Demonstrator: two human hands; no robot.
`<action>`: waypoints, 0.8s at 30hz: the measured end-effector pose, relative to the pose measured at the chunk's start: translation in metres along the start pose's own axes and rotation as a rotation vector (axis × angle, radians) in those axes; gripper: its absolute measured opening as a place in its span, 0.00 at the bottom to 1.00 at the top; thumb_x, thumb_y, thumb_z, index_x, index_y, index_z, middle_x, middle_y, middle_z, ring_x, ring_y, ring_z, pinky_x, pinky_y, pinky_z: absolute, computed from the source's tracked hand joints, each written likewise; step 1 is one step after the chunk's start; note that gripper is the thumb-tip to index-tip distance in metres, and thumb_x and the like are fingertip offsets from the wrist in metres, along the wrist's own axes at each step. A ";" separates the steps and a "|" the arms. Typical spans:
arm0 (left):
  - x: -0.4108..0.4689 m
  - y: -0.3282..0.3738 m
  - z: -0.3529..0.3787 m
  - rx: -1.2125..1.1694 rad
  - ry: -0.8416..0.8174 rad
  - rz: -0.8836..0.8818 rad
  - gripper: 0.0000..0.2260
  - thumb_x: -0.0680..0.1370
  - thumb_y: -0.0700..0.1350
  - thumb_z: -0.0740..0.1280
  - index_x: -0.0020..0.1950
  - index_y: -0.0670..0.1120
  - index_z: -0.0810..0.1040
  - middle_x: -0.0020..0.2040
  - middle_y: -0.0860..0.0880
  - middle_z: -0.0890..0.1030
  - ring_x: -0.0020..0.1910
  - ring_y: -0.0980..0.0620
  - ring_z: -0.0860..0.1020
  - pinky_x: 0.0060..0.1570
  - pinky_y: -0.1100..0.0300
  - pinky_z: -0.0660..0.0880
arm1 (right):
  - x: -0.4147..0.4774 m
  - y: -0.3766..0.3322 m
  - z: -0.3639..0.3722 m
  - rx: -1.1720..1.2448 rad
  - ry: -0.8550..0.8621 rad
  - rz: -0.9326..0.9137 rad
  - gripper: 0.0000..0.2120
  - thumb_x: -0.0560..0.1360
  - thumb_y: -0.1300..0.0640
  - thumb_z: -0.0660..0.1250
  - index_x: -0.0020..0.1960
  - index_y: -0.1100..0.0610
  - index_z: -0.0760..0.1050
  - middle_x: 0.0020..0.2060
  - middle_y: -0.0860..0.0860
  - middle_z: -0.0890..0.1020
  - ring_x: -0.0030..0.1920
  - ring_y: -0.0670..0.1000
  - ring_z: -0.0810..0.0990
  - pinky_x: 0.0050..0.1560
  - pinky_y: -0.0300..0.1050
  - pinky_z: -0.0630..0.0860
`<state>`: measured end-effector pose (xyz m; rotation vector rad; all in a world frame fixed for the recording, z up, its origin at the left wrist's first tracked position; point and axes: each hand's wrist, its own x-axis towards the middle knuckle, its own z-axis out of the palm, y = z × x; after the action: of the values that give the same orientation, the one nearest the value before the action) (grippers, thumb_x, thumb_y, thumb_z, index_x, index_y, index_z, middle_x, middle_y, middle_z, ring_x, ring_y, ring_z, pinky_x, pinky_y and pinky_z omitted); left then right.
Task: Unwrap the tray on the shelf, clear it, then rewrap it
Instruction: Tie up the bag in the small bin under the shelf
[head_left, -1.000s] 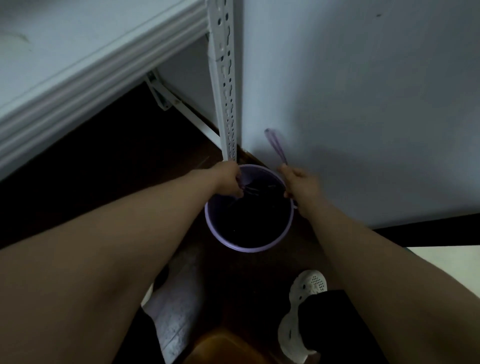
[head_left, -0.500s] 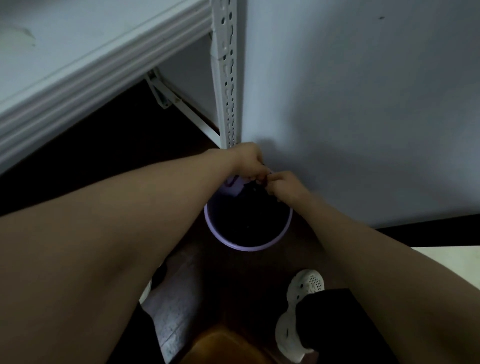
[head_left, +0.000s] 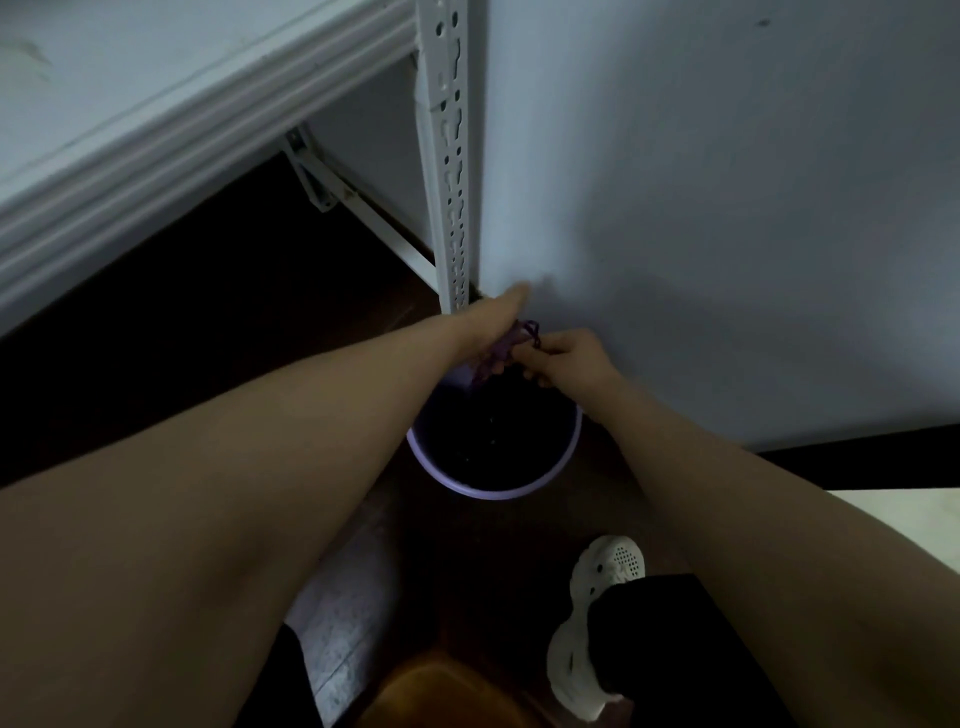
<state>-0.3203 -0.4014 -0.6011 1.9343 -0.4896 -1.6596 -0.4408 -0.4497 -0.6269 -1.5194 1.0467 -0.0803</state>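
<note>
Down on the dark floor (head_left: 519, 551), in the corner where the shelving meets the pale wall (head_left: 727, 208), a round lilac bin (head_left: 493, 488) is standing with a dark liner (head_left: 493, 431) filling its inside. Both bare arms are reaching down over it and the hands are meeting above its far rim, close to the wall.

The left hand (head_left: 488, 327) is pinching the purple ties (head_left: 501, 348) of the liner, with one finger sticking out straight towards the wall. The right hand (head_left: 566, 358) is curling its fingers and pinching the same ties from the other side, so the two hands are nearly touching. The ties are bunching between them in a small loop and a twisted strip that is running down into the bin.

The white shelf (head_left: 156, 119) is crossing the upper left, well above the bin, and only its front edge and a bare stretch of its top are showing; the tray is not showing in this view. A perforated white upright (head_left: 449, 156) is running down from the shelf's end to the floor just behind the left hand, and a slanted white brace (head_left: 317, 176) is sitting under the shelf.

Nearer the camera, a white perforated shoe (head_left: 571, 660) is resting on the floor beneath a dark trouser leg (head_left: 675, 649).
</note>
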 end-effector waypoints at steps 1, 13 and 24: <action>0.000 0.001 -0.001 0.009 -0.009 -0.027 0.34 0.73 0.68 0.48 0.51 0.41 0.77 0.31 0.44 0.73 0.27 0.49 0.68 0.30 0.62 0.63 | -0.001 0.000 0.000 0.056 -0.016 0.016 0.10 0.74 0.64 0.69 0.48 0.73 0.79 0.24 0.49 0.78 0.21 0.38 0.72 0.27 0.29 0.70; -0.007 -0.011 -0.008 0.500 0.229 0.186 0.20 0.74 0.33 0.65 0.67 0.38 0.72 0.63 0.41 0.77 0.63 0.45 0.75 0.57 0.62 0.71 | -0.003 -0.009 -0.008 -0.048 -0.092 -0.009 0.13 0.66 0.74 0.73 0.50 0.69 0.81 0.25 0.46 0.81 0.27 0.39 0.79 0.34 0.29 0.77; -0.014 -0.008 -0.001 0.228 0.113 0.171 0.12 0.74 0.30 0.58 0.43 0.42 0.79 0.30 0.46 0.71 0.28 0.53 0.67 0.27 0.63 0.65 | -0.005 -0.011 -0.001 -0.699 0.048 -0.442 0.06 0.71 0.63 0.67 0.48 0.59 0.79 0.45 0.57 0.82 0.48 0.57 0.80 0.45 0.45 0.73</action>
<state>-0.3224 -0.3865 -0.5951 2.0693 -0.8044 -1.4299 -0.4383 -0.4484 -0.6154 -2.3804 0.7888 -0.0609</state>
